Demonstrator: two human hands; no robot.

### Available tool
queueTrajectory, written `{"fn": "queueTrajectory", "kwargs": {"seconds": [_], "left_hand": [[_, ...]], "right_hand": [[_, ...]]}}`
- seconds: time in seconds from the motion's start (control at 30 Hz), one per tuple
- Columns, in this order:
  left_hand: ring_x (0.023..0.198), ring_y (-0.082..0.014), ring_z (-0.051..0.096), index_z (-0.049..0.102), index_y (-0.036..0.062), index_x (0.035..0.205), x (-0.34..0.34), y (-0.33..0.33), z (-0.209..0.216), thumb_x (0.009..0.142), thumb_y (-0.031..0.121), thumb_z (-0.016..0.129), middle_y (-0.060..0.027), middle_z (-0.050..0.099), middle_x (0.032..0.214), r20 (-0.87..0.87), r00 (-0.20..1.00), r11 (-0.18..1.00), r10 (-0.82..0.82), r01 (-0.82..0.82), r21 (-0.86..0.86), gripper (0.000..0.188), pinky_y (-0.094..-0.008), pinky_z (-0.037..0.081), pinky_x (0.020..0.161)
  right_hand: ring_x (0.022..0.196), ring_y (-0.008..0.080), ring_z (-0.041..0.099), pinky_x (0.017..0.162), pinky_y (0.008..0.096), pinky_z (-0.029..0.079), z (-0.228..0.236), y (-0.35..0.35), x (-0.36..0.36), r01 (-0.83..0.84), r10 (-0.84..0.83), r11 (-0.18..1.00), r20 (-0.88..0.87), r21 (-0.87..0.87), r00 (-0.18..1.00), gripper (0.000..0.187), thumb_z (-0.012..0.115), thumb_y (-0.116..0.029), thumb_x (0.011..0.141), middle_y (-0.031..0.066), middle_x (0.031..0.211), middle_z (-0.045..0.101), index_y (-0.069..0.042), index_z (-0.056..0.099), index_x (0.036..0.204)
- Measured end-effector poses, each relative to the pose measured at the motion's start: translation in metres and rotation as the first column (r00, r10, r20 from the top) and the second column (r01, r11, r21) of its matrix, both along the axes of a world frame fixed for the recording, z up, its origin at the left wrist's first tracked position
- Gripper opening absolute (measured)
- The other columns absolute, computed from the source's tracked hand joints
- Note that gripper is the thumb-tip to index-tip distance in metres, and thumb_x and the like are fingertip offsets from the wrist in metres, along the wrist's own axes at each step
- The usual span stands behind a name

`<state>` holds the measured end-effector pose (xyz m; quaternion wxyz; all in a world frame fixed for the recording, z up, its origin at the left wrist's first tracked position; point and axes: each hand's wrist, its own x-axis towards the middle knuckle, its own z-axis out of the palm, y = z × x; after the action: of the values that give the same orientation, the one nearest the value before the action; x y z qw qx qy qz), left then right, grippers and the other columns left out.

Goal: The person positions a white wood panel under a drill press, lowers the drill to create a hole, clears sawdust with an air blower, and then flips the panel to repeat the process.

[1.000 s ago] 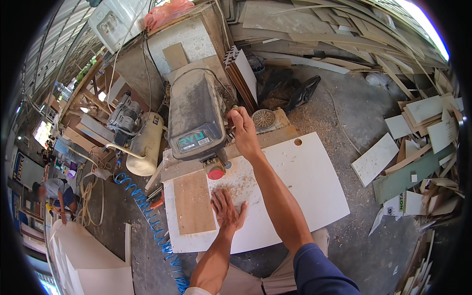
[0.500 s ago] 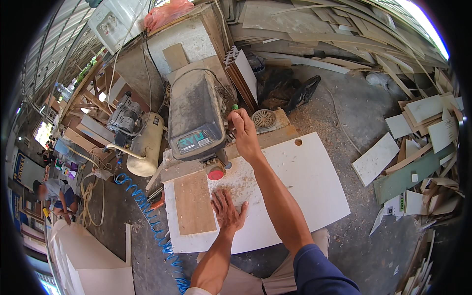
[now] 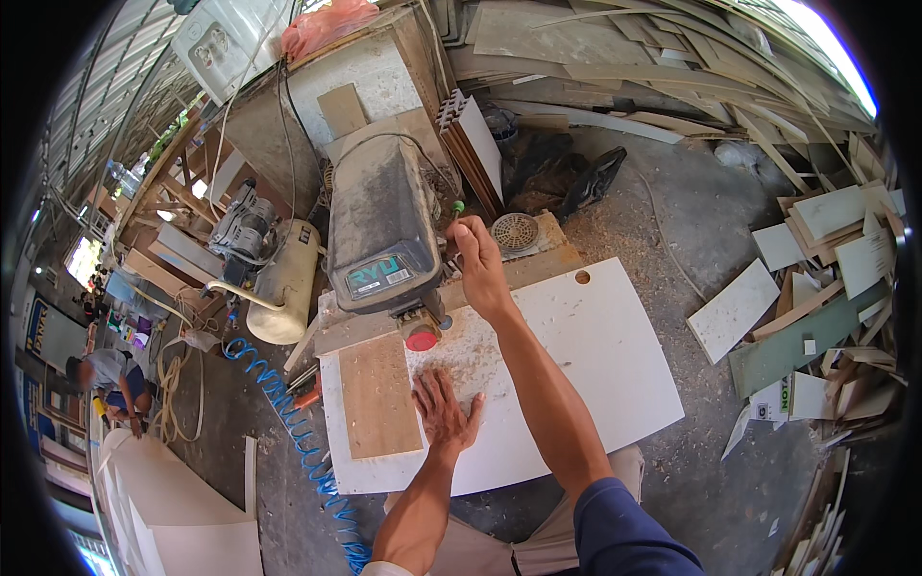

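Observation:
A dusty, dark-grey drill press (image 3: 381, 226) stands over a large white board (image 3: 586, 374), its red round button (image 3: 421, 341) facing me. Beside the machine's head, on its right, my right hand (image 3: 480, 269) is closed around a feed lever; a green knob (image 3: 458, 206) shows just past my fingers. My left hand (image 3: 447, 415) lies flat on the white board, fingers spread, in front of the red button. A brown wood panel (image 3: 380, 398) is to its left, and wood shavings (image 3: 461, 363) are scattered just beyond it. The drill's tip is hidden from me.
A cream air compressor tank (image 3: 286, 288) and a coiled blue hose (image 3: 303, 437) are on the left. Board offcuts (image 3: 816, 278) are piled at the right, with a black plastic bag (image 3: 586, 182) behind. Another person (image 3: 110, 379) bends over a sheet at far left.
My right hand has shifted slightly toward me and to the right on the lever. My left hand and the board look unmoved. The other person's arm has shifted a little.

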<state>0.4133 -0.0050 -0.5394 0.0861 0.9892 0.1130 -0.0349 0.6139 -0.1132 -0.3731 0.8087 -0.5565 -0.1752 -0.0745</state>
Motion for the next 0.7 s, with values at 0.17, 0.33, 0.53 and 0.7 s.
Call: {"fn": "queueTrajectory", "kwargs": {"seconds": [0.17, 0.33, 0.53, 0.7], "left_hand": [[0.156, -0.0468, -0.004, 0.013, -0.0041, 0.161, 0.000, 0.001, -0.002, 0.098, 0.066, 0.045, -0.0272, 0.000, 0.169, 0.000, 1.000, 1.000, -0.001, 0.001, 0.008, 0.100, -0.0576, 0.001, 0.126], [0.156, -0.0467, -0.004, 0.013, -0.0039, 0.161, 0.000, 0.000, 0.001, 0.098, 0.067, 0.044, -0.0270, 0.000, 0.169, -0.009, 1.000, 1.000, -0.001, 0.001, 0.002, 0.100, -0.0576, 0.001, 0.126], [0.156, -0.0466, -0.004, 0.013, -0.0034, 0.162, 0.000, 0.000, 0.000, 0.098, 0.067, 0.044, -0.0268, 0.000, 0.169, -0.013, 1.000, 1.000, -0.001, 0.001, 0.003, 0.100, -0.0575, 0.000, 0.126], [0.156, -0.0475, -0.003, 0.012, -0.0037, 0.161, -0.001, 0.001, -0.002, 0.098, 0.067, 0.045, -0.0275, 0.002, 0.169, 0.010, 1.000, 1.000, -0.006, 0.006, 0.005, 0.100, -0.0583, 0.000, 0.126]], "right_hand": [[0.081, 0.0101, 0.040, 0.075, 0.0281, 0.040, -0.001, 0.000, -0.003, -0.012, 0.012, 1.000, -0.003, 0.005, 1.000, 0.030, 0.044, -0.032, 0.112, -0.0002, 0.089, 0.047, -0.004, 0.054, 0.106], [0.085, 0.0112, 0.044, 0.081, 0.0287, 0.042, -0.006, 0.000, -0.001, -0.032, 0.032, 0.999, -0.002, 0.027, 0.999, 0.029, 0.043, -0.031, 0.113, 0.0009, 0.092, 0.052, -0.004, 0.054, 0.108], [0.089, 0.0124, 0.047, 0.085, 0.0297, 0.043, -0.011, 0.001, 0.000, -0.029, 0.029, 0.999, 0.004, 0.028, 1.000, 0.028, 0.042, -0.029, 0.113, 0.0023, 0.095, 0.055, -0.004, 0.054, 0.108], [0.090, 0.0125, 0.048, 0.085, 0.0297, 0.043, -0.010, -0.001, -0.003, -0.032, 0.032, 0.999, 0.008, 0.009, 0.999, 0.028, 0.042, -0.029, 0.113, 0.0023, 0.095, 0.055, -0.004, 0.054, 0.108]]}}
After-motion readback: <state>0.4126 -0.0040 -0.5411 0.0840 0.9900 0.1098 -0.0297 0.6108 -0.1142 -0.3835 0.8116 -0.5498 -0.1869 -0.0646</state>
